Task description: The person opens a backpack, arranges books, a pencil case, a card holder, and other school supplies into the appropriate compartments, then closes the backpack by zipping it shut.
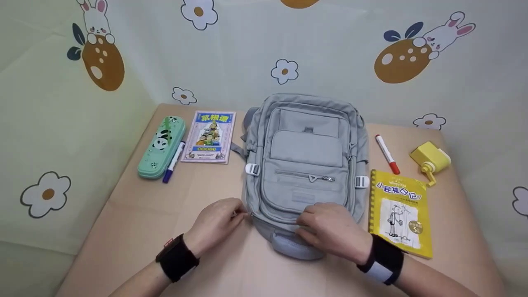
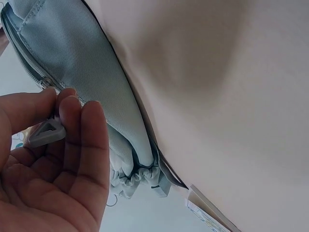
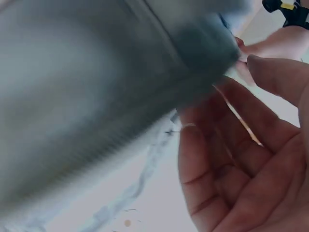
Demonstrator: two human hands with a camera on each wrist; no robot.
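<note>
Along backpack (image 1: 305,147) near end, my left fingers (image 2: 91,145) pinch zipper pull (image 2: 47,137); right fingers (image 3: 197,162) part-bent, hold I cannot confirm.

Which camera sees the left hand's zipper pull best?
Left wrist: the gray triangular zipper pull shows close up, in the left hand. Head: that hand mostly hides it. Right wrist: I can't make it out.

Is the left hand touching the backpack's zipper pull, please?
Touching: the left wrist view shows the left hand holding the zipper pull between thumb and fingers.
</note>
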